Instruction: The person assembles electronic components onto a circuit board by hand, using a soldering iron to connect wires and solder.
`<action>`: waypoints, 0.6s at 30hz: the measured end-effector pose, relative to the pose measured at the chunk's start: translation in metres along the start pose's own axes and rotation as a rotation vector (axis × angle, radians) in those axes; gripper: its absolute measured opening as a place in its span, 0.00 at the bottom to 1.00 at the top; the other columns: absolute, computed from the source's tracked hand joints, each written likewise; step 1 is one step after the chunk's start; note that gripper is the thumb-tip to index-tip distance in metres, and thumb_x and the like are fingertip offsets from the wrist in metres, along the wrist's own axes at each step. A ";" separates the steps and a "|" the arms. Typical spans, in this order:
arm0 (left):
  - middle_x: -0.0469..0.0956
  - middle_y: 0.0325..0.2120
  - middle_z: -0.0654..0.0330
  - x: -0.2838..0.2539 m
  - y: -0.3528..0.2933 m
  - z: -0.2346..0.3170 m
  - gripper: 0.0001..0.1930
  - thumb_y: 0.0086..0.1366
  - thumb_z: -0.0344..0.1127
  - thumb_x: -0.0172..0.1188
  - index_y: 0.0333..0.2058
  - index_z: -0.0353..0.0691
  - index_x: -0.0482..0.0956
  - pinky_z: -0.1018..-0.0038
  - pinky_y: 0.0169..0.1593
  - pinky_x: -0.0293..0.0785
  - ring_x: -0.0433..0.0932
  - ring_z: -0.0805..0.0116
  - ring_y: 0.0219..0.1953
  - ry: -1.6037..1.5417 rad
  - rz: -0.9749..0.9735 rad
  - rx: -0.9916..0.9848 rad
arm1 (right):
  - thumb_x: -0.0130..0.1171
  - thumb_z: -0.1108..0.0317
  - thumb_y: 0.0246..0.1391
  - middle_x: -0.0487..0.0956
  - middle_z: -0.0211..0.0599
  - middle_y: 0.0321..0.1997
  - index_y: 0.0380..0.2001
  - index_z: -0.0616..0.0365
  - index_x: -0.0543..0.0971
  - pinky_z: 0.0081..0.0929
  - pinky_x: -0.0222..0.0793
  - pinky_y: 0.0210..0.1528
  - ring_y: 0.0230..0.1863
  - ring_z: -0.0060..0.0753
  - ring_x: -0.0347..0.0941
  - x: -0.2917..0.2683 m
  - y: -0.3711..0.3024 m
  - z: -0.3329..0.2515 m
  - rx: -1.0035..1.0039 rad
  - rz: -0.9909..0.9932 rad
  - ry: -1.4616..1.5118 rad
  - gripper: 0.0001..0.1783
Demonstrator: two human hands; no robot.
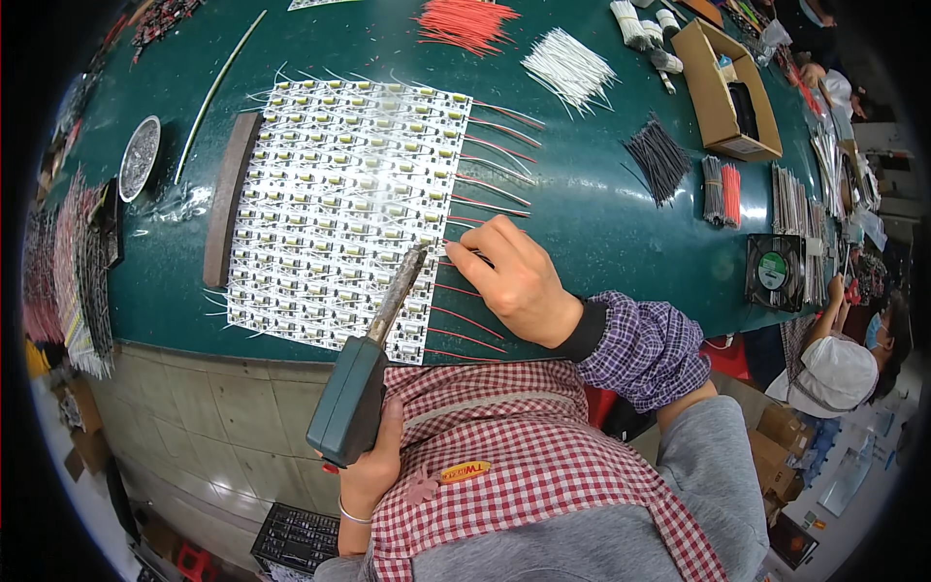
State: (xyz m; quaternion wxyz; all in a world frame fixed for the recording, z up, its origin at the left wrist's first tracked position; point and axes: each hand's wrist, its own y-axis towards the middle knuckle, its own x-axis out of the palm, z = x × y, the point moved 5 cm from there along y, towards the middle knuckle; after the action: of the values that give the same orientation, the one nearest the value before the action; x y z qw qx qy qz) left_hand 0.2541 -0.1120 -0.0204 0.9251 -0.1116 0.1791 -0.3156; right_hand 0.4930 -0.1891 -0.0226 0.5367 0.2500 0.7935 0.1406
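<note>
A large panel of white circuit boards (339,209), dotted with small components, lies flat before me. My left hand (378,464) is closed round the dark green handle of a soldering gun (351,400). Its long metal tip reaches to the panel's right edge. Close beside that tip, my right hand (521,281) pinches a thin wire at the edge; its colour is hard to make out between the fingers. Red and white wires (499,202) stick out from the panel's right side, above and below my right hand.
A dark bar (233,199) lies along the panel's left side, near a round dish (140,158). Toward the back are piles of red wires (467,23), white wires (569,70) and black wires (658,158). A cardboard box (766,126) and a small fan (774,272) stand right.
</note>
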 end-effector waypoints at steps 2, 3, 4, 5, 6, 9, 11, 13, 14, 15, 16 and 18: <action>0.82 0.31 0.58 -0.001 -0.001 0.004 0.12 0.61 0.30 0.69 0.40 0.29 0.81 0.74 0.33 0.75 0.79 0.72 0.29 -0.058 -0.009 -0.046 | 0.59 0.77 0.41 0.72 0.38 0.33 0.38 0.69 0.78 0.27 0.72 0.35 0.35 0.35 0.70 0.000 0.000 0.000 -0.029 0.015 -0.021 0.16; 0.82 0.32 0.59 -0.001 -0.002 0.004 0.13 0.61 0.30 0.69 0.42 0.28 0.80 0.74 0.34 0.75 0.79 0.72 0.29 -0.116 -0.018 -0.093 | 0.59 0.77 0.41 0.72 0.38 0.33 0.38 0.69 0.78 0.27 0.72 0.35 0.35 0.35 0.70 0.000 0.000 0.000 -0.030 0.016 -0.021 0.16; 0.82 0.32 0.59 -0.001 -0.003 0.002 0.13 0.61 0.30 0.69 0.42 0.28 0.80 0.74 0.34 0.75 0.79 0.72 0.29 -0.116 -0.017 -0.093 | 0.59 0.77 0.42 0.72 0.38 0.33 0.38 0.69 0.78 0.27 0.72 0.35 0.35 0.35 0.70 0.000 0.000 0.000 -0.029 0.016 -0.016 0.16; 0.82 0.32 0.59 -0.003 -0.003 0.001 0.14 0.61 0.30 0.69 0.43 0.28 0.80 0.73 0.34 0.75 0.78 0.71 0.29 -0.077 0.029 -0.033 | 0.59 0.77 0.42 0.72 0.38 0.33 0.38 0.69 0.78 0.28 0.71 0.35 0.35 0.35 0.70 0.000 0.000 -0.001 -0.028 0.016 -0.011 0.16; 0.82 0.33 0.59 -0.005 -0.004 0.002 0.16 0.61 0.30 0.69 0.45 0.28 0.79 0.73 0.35 0.75 0.78 0.71 0.29 -0.037 0.076 0.027 | 0.59 0.77 0.42 0.72 0.38 0.33 0.38 0.69 0.78 0.28 0.71 0.35 0.35 0.35 0.70 -0.001 0.001 -0.001 -0.029 0.016 -0.010 0.16; 0.83 0.33 0.59 -0.007 -0.005 0.008 0.14 0.60 0.29 0.69 0.43 0.29 0.81 0.71 0.36 0.76 0.79 0.70 0.30 -0.035 0.101 0.031 | 0.59 0.76 0.41 0.73 0.38 0.33 0.37 0.69 0.78 0.28 0.71 0.34 0.34 0.35 0.70 -0.004 0.000 -0.003 -0.048 0.040 0.015 0.15; 0.83 0.33 0.58 -0.008 -0.005 0.013 0.14 0.59 0.29 0.69 0.42 0.29 0.82 0.72 0.36 0.76 0.80 0.70 0.30 0.012 0.114 0.084 | 0.60 0.77 0.40 0.73 0.38 0.32 0.37 0.69 0.78 0.28 0.71 0.34 0.34 0.36 0.69 -0.007 -0.004 -0.010 -0.056 0.038 0.041 0.16; 0.84 0.32 0.57 -0.009 -0.005 0.016 0.13 0.58 0.29 0.70 0.40 0.29 0.82 0.72 0.37 0.76 0.80 0.69 0.30 0.060 0.125 0.134 | 0.60 0.77 0.40 0.73 0.37 0.31 0.37 0.69 0.78 0.28 0.70 0.34 0.33 0.36 0.69 -0.006 -0.007 -0.013 -0.054 0.033 0.046 0.16; 0.84 0.32 0.56 -0.009 -0.005 0.015 0.12 0.57 0.29 0.70 0.39 0.29 0.83 0.72 0.37 0.76 0.81 0.69 0.31 0.092 0.131 0.138 | 0.60 0.77 0.40 0.73 0.37 0.31 0.36 0.69 0.78 0.28 0.70 0.33 0.33 0.36 0.69 -0.004 -0.008 -0.014 -0.051 0.028 0.049 0.16; 0.84 0.32 0.55 -0.010 -0.005 0.014 0.12 0.56 0.30 0.71 0.37 0.30 0.83 0.73 0.36 0.76 0.81 0.69 0.31 0.125 0.137 0.141 | 0.60 0.77 0.40 0.73 0.37 0.31 0.36 0.69 0.78 0.28 0.70 0.33 0.33 0.36 0.69 -0.003 -0.009 -0.013 -0.049 0.025 0.051 0.16; 0.84 0.32 0.55 -0.010 -0.006 0.014 0.12 0.56 0.30 0.71 0.37 0.30 0.83 0.73 0.36 0.76 0.81 0.69 0.31 0.126 0.137 0.142 | 0.60 0.77 0.40 0.73 0.37 0.31 0.36 0.69 0.78 0.28 0.70 0.33 0.33 0.35 0.69 -0.002 -0.009 -0.013 -0.050 0.024 0.049 0.16; 0.84 0.31 0.55 -0.009 -0.007 0.015 0.12 0.55 0.30 0.71 0.37 0.30 0.83 0.73 0.35 0.76 0.82 0.69 0.30 0.150 0.128 0.143 | 0.60 0.77 0.39 0.73 0.37 0.30 0.36 0.69 0.79 0.28 0.70 0.33 0.33 0.35 0.69 -0.001 -0.009 -0.014 -0.050 0.024 0.049 0.16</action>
State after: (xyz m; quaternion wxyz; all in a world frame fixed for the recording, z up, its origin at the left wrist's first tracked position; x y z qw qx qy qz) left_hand 0.2498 -0.1106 -0.0019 0.9330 -0.0100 0.2316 -0.2753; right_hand 0.4785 -0.1972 -0.0209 0.5214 0.2427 0.7996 0.1729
